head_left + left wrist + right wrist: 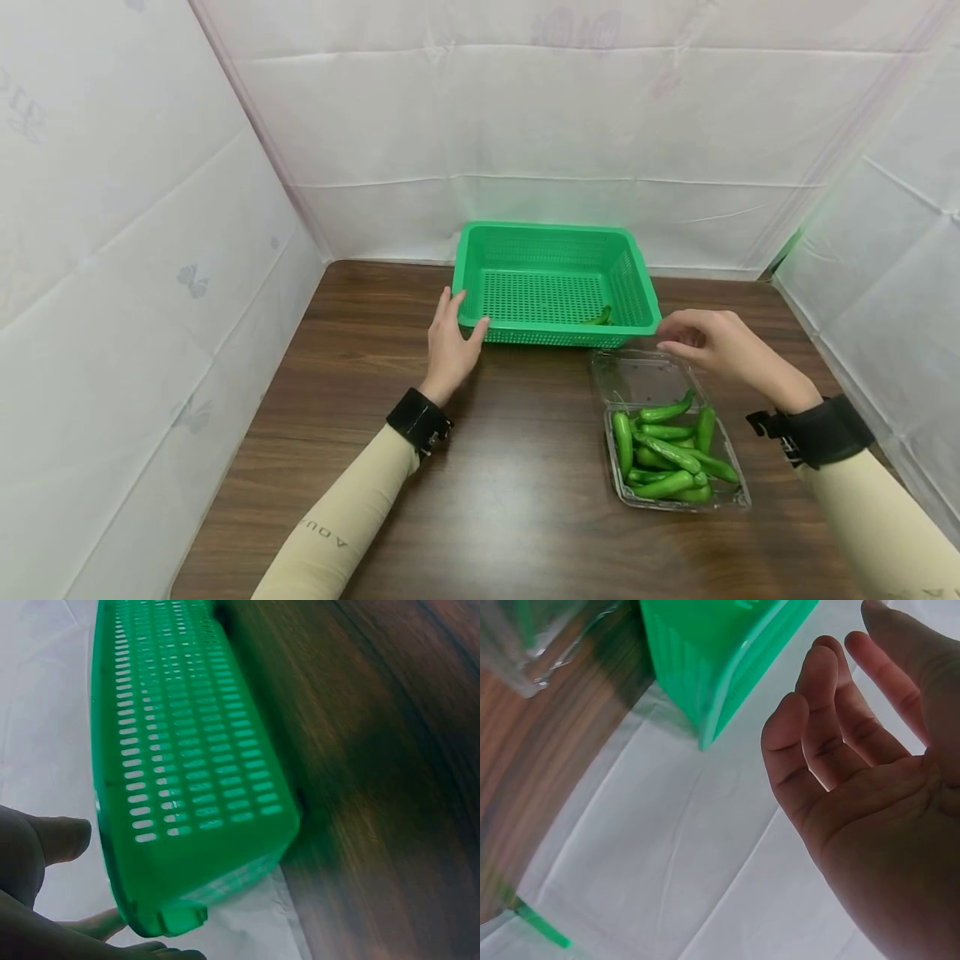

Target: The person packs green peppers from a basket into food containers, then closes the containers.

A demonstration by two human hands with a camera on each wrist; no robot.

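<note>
White sheeting walls in a dark wood table point(510, 467). On it stands a green basket point(555, 283) holding one pepper point(600, 317). Left hand point(450, 346) grips the basket's near-left corner, thumb on the front wall, fingers up the side. Right hand point(712, 342) hovers empty above the open lid of a clear tray point(738, 487) of peppers point(667, 454) (fingers loosely bent, slightly spread), just off the basket's near-right corner.
</note>
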